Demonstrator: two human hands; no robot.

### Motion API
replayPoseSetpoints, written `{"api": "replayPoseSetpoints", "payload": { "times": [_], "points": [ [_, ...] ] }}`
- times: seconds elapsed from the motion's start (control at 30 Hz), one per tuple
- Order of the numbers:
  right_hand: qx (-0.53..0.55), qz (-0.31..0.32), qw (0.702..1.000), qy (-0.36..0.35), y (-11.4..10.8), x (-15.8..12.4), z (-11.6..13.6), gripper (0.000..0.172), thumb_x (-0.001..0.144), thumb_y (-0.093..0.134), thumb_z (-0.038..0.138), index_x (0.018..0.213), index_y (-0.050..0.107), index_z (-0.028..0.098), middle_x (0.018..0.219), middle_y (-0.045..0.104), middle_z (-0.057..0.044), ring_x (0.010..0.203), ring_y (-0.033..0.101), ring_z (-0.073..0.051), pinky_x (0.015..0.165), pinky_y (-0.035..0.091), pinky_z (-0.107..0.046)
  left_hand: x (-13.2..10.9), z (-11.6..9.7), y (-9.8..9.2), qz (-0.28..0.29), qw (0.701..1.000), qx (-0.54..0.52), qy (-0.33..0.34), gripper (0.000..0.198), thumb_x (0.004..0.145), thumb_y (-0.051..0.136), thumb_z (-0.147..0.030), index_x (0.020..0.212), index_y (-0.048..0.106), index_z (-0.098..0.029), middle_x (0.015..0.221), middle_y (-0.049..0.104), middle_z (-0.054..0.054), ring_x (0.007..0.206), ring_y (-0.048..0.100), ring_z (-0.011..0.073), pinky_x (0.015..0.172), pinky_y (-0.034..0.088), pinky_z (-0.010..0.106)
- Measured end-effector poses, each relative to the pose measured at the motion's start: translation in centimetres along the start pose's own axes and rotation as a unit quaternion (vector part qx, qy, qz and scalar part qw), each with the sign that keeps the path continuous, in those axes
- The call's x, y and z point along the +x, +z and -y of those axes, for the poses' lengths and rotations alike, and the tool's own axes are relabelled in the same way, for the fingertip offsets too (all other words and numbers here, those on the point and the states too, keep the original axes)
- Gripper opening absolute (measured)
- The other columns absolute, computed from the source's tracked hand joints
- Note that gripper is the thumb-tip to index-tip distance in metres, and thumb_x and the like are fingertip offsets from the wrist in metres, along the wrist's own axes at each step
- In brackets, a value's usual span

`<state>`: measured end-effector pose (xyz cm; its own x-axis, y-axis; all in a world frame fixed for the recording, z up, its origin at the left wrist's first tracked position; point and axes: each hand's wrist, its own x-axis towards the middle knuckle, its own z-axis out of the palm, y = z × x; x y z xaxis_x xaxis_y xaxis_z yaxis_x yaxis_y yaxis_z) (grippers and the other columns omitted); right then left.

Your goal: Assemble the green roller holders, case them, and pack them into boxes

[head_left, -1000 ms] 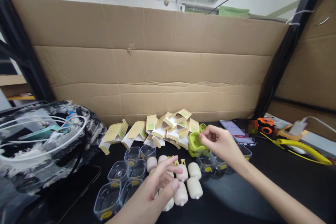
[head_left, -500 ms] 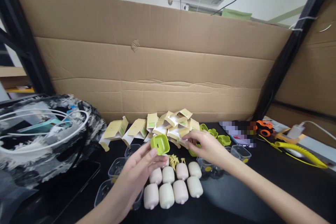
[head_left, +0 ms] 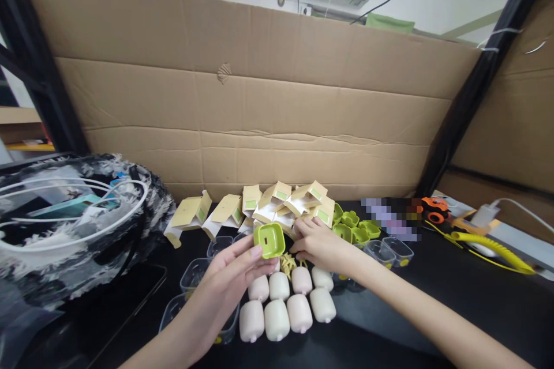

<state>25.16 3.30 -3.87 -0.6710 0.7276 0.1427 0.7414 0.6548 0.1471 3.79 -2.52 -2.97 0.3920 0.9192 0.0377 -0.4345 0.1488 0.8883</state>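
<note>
My left hand (head_left: 236,271) holds up a small lime-green square cup (head_left: 270,240), its hollow side with a dark slot facing me. My right hand (head_left: 322,245) hovers beside it, fingers curled and tips close together. Whatever those fingertips hold, if anything, is hidden. Just below them is a heap of small yellow plastic pieces (head_left: 287,265). Nearer to me, rounded pale pink and cream containers (head_left: 277,318) lie in rows, each with a small nub at its end. More green cups (head_left: 359,235), some flower-shaped, sit behind my right wrist.
Folded tan cardboard pieces (head_left: 225,211) lie along the back, before a tall cardboard wall (head_left: 259,104). Clear plastic cups (head_left: 398,251) stand on both sides. A fluffy basket (head_left: 151,196) with white cable is at left. An orange toy car (head_left: 435,209) and yellow coiled cord (head_left: 497,251) are at right.
My right hand has moved left and slightly down, from beside the green cups to the yellow pieces. My left hand has shifted slightly right, with the green cup turned more toward me.
</note>
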Motion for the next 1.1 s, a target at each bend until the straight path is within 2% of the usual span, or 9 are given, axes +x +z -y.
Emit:
{"api": "replayPoseSetpoints", "payload": {
  "times": [0.17,0.37,0.63,0.73,0.83,0.93,1.03,1.1],
  "points": [
    [-0.011,0.024,1.000,-0.006,-0.1,0.2,0.1,0.019,0.092,0.059,0.031,0.103,0.063,0.016,0.111,0.063,-0.006,0.102,0.060,-0.022,0.088,0.048,-0.044,0.0,0.0,0.0,-0.008,1.000,0.005,-0.004,0.026,0.087,0.064,-0.024,0.111,0.070,-0.018,0.110,0.073,0.007,0.097,0.066,0.0213,0.096,0.047,0.035],
    [-0.013,0.055,0.998,0.007,-0.7,-0.3,0.4,0.019,0.092,0.059,0.032,0.102,0.063,0.016,0.109,0.064,-0.005,0.100,0.061,-0.021,0.088,0.048,-0.044,0.1,0.3,0.0,0.017,1.000,0.011,0.006,0.027,0.088,0.062,-0.022,0.114,0.069,-0.019,0.118,0.070,0.007,0.113,0.061,0.0236,0.102,0.045,0.036],
    [0.032,0.053,0.998,0.028,-0.7,-1.0,-0.4,0.019,0.091,0.060,0.033,0.100,0.064,0.016,0.105,0.066,-0.005,0.096,0.063,-0.020,0.086,0.049,-0.043,0.3,0.8,-0.3,-0.050,0.998,-0.026,-0.019,0.015,0.085,0.066,-0.019,0.096,0.075,-0.014,0.102,0.076,0.008,0.109,0.064,0.0224,0.101,0.047,0.032],
    [0.081,0.008,0.996,0.031,-0.6,-1.3,-0.6,0.018,0.091,0.061,0.033,0.092,0.064,0.015,0.097,0.066,-0.003,0.091,0.063,-0.019,0.085,0.050,-0.042,0.3,0.7,-0.2,-0.043,0.999,-0.019,-0.020,0.017,0.086,0.066,-0.019,0.100,0.074,-0.016,0.105,0.076,0.007,0.110,0.064,0.0222,0.101,0.047,0.033],
    [0.150,-0.086,0.984,0.045,-1.2,-2.0,-0.6,0.009,0.086,0.065,0.023,0.082,0.061,0.016,0.086,0.065,-0.001,0.086,0.062,-0.018,0.082,0.049,-0.040,0.3,0.7,-0.1,-0.009,1.000,0.000,-0.014,0.023,0.087,0.064,-0.020,0.109,0.072,-0.018,0.114,0.073,0.007,0.112,0.063,0.0223,0.104,0.044,0.034],
    [0.235,-0.197,0.950,0.064,-2.0,-2.8,0.0,0.010,0.082,0.060,0.011,0.079,0.053,0.019,0.078,0.062,0.001,0.074,0.061,-0.014,0.072,0.052,-0.030,0.2,0.9,0.0,0.000,0.999,0.024,-0.026,0.025,0.088,0.064,-0.023,0.112,0.071,-0.020,0.114,0.073,0.006,0.111,0.063,0.0224,0.104,0.043,0.034],
    [0.309,-0.283,0.906,0.062,-2.2,-3.3,1.3,0.009,0.086,0.054,0.014,0.090,0.049,0.020,0.077,0.062,0.000,0.068,0.061,-0.012,0.063,0.054,-0.025,-0.1,1.0,0.1,0.022,0.997,0.055,-0.041,0.029,0.090,0.061,-0.024,0.117,0.068,-0.021,0.117,0.072,0.007,0.113,0.062,0.0233,0.103,0.043,0.035],
    [0.339,-0.315,0.885,0.045,-2.1,-3.5,2.4,0.012,0.088,0.055,0.018,0.099,0.051,0.020,0.079,0.065,0.000,0.068,0.064,-0.012,0.063,0.055,-0.024,-0.2,1.0,0.2,0.041,0.996,0.071,-0.040,0.030,0.090,0.060,-0.025,0.120,0.066,-0.021,0.118,0.071,0.007,0.114,0.061,0.0236,0.102,0.044,0.034]
  ]
}}
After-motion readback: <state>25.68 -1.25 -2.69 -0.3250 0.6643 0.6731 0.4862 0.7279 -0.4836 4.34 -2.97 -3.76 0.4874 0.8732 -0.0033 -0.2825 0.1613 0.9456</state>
